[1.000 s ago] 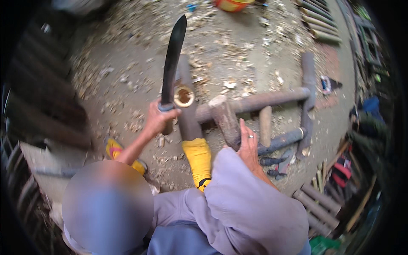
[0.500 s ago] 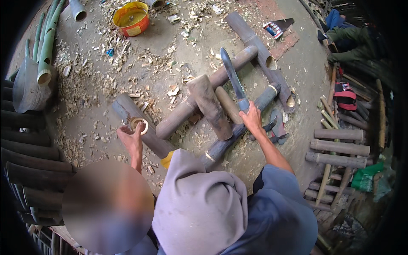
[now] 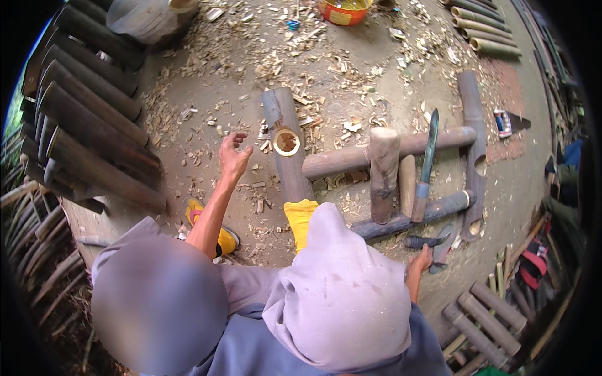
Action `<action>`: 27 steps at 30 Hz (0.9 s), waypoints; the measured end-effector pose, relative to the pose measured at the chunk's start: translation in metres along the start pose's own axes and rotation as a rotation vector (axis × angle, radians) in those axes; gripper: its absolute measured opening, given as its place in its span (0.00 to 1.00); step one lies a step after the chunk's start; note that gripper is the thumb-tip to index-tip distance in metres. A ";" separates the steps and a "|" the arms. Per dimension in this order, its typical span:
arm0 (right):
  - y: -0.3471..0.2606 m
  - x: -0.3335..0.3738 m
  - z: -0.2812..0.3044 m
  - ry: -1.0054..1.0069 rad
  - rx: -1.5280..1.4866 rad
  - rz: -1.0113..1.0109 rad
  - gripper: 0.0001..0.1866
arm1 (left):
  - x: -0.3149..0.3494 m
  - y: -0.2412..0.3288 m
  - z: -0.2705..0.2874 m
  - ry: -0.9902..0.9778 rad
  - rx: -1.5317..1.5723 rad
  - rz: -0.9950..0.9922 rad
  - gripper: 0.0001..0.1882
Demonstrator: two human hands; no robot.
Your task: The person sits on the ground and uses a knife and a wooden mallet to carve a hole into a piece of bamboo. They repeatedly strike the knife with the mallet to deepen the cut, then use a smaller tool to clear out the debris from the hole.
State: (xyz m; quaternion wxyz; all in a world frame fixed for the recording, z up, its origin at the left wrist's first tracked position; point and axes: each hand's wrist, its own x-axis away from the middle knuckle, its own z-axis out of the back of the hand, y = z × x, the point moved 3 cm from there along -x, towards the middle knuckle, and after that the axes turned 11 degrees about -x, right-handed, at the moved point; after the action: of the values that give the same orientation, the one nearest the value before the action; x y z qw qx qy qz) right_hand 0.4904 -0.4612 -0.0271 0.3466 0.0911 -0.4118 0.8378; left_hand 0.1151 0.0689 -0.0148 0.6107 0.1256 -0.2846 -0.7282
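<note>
My left hand (image 3: 235,153) is raised with its fingers spread and holds nothing. It hovers just left of a dark bamboo section (image 3: 279,109) with a round hole (image 3: 287,141) cut in it. A long machete (image 3: 427,153) lies across the wooden poles (image 3: 351,161), blade pointing away, with no hand on it. My right hand (image 3: 419,262) is low on the ground beside a small dark-handled tool (image 3: 428,240); my hood partly hides the hand, so its grip is unclear. A thick short log (image 3: 384,172) leans on the poles.
Wood chips cover the dirt ground. Dark bamboo poles (image 3: 94,125) are stacked at the left, with more poles at top right (image 3: 486,28) and bottom right (image 3: 483,316). An orange bowl (image 3: 343,11) sits at the top. A hand saw (image 3: 511,122) lies right. A yellow sandal (image 3: 222,237) is near my arm.
The machete went from my left hand to my right, and now lies on the poles. My right hand dropped to the ground tool. My left hand lifted off the bamboo.
</note>
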 end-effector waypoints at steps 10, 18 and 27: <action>0.015 -0.057 -0.025 -0.063 -0.355 -0.305 0.26 | 0.018 0.035 -0.056 -0.181 0.247 0.268 0.24; -0.033 0.041 -0.004 0.046 -0.506 0.239 0.26 | 0.015 0.038 -0.062 -0.256 0.357 0.345 0.22; -0.103 0.149 -0.055 -0.478 -0.306 0.583 0.17 | -0.022 0.103 -0.045 0.086 -0.088 -0.138 0.40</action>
State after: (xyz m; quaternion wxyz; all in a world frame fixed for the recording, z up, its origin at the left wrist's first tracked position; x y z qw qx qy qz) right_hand 0.4546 -0.3013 0.0670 -0.0017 0.1102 -0.6092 0.7853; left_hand 0.2277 0.0685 0.0038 0.5755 0.1491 -0.2163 -0.7745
